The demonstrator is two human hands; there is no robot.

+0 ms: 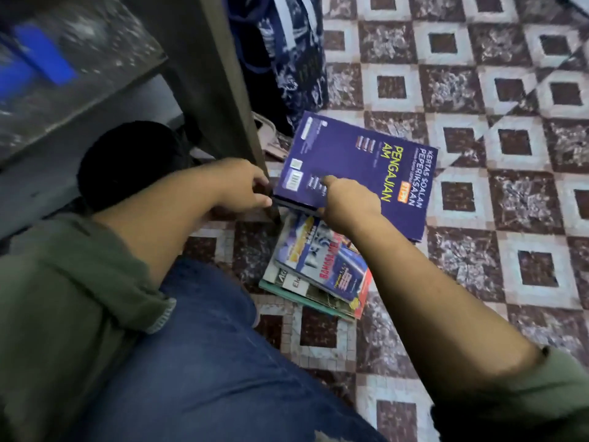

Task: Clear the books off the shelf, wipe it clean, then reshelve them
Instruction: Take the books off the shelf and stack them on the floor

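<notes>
Past the jeans-clad knee [207, 330], the left hand [245, 186] and right hand [347, 204] each clamp the near edge of the purple book [360, 167] above the skewed floor pile [318, 269] beside the shelf upright [223, 90], where an edge-only hold could let it sag, slip and scatter that pile.

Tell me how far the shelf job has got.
Done: a stack of books lies on the floor. In hand: left hand and right hand grip the purple book beside the shelf. Left: no cloth in view; wiping and reshelving look undone.
</notes>
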